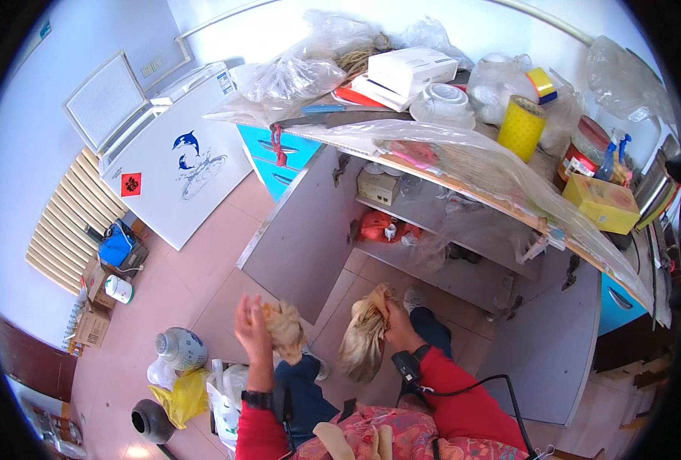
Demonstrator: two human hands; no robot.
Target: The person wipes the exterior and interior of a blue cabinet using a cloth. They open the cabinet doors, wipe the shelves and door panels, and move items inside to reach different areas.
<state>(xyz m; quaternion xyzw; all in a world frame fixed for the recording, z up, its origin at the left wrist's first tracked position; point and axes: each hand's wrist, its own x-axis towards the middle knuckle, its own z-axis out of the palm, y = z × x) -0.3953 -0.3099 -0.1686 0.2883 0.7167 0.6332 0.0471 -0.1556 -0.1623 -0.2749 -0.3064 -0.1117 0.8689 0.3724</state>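
My left hand (255, 330) is raised at the lower middle, its fingers around the edge of a crumpled, stained beige cloth (284, 330). To its right my right hand (400, 326) grips the top of a bunched, brown-stained cloth or cloth bag (364, 339), which hangs down from the fingers. The two cloths are apart. Beyond them stands a low cabinet with its grey doors (297, 236) swung out. On its shelves are a small cardboard box (378, 187), a red plastic bag (376, 225) and clear plastic.
The countertop (467, 167) bears plastic bags, a white box (412, 70), a glass bowl (442, 104), yellow tape (522, 127) and a knife (369, 119). At left are a white chest freezer (173, 172), a patterned porcelain jar (182, 349), a yellow bag (184, 397) and a dark pot (152, 421).
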